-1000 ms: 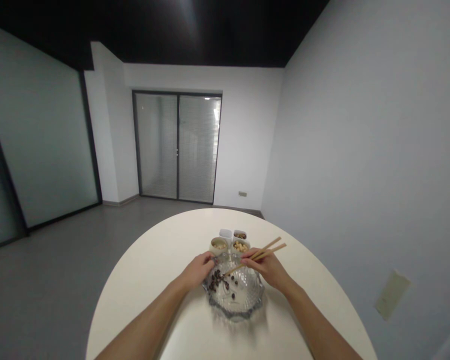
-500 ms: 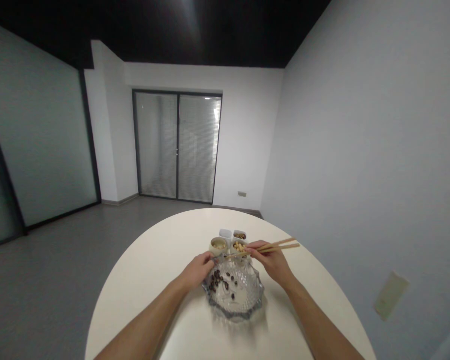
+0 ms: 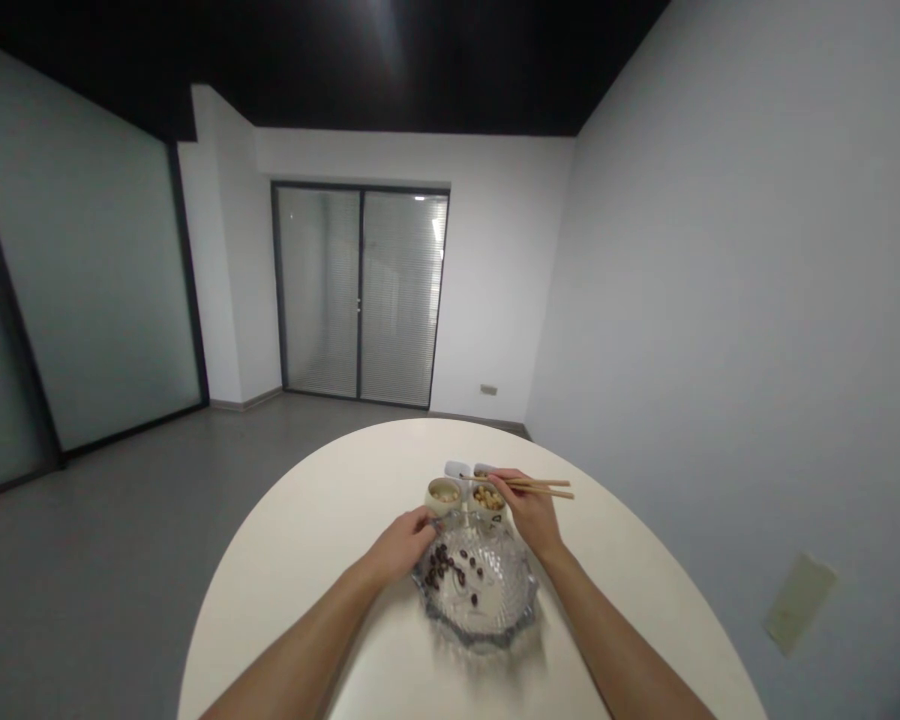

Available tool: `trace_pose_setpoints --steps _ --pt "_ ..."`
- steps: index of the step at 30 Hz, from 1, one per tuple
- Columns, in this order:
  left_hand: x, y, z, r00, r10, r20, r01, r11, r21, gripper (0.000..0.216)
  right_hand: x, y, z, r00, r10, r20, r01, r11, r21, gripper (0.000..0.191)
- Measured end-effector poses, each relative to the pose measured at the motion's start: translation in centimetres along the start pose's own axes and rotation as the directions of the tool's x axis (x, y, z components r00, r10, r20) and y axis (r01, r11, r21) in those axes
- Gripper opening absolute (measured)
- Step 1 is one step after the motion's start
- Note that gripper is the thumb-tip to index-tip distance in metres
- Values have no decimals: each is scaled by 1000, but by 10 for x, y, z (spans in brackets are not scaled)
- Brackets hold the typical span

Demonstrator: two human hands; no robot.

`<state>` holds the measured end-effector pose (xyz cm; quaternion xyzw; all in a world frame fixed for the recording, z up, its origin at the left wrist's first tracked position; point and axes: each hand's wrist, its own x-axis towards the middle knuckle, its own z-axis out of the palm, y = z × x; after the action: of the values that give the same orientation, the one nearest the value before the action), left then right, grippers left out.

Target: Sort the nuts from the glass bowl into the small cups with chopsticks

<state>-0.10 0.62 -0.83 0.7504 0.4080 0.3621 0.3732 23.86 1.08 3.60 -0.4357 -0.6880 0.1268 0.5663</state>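
My left hand [image 3: 406, 542] grips the upper left rim of a scalloped clear glass bowl [image 3: 486, 636]. Several dark beans [image 3: 439, 566] lie in the bowl, mostly on its left side. In my right hand [image 3: 526, 508] is a pair of wooden chopsticks [image 3: 544, 487], their tips pointing left over a small white container [image 3: 457, 467]. A tiny dark spot, perhaps a bean, shows at the tips. Just behind the bowl stand a cup with pale contents [image 3: 443, 496] and a cup of tan nuts or beans [image 3: 487, 499]. Another small container is partly hidden by my right hand.
The round cream table [image 3: 300, 560] holds all of these things. To the right rises a white wall [image 3: 720, 300] with a plate on it. Glass doors [image 3: 360, 300] stand beyond the table.
My right hand has moved the chopstick tips from above the bowl's far rim up and away to the white container. My left hand stays on the bowl. The view has shifted slightly.
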Motion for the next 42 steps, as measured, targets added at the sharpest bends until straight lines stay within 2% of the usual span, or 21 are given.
trace_pose_setpoints --steps 6,13,15,19,23,42 --pt "0 1 0 1000 -8 -8 8 1000 8 27 -2 5 -6 1000 17 -18 -17 1000 8 27" --pt "-1 3 1 1000 -3 -14 3 1000 -2 25 -3 -13 -22 993 78 -84 -77 997 20 34" --pt "-1 2 1 1000 -8 -13 8 1000 1 24 -7 -19 -31 992 123 -22 -122 990 70 37" --pt "-1 1 1 1000 -20 -20 20 1000 9 24 -18 -31 -48 959 198 202 -218 973 82 35" --pt "-1 0 2 1000 -18 -25 17 1000 -6 25 -21 -33 -55 925 223 306 -250 967 51 32" --pt "-1 0 2 1000 -20 -11 20 1000 -8 24 -24 -27 -54 891 211 402 -268 959 90 29"
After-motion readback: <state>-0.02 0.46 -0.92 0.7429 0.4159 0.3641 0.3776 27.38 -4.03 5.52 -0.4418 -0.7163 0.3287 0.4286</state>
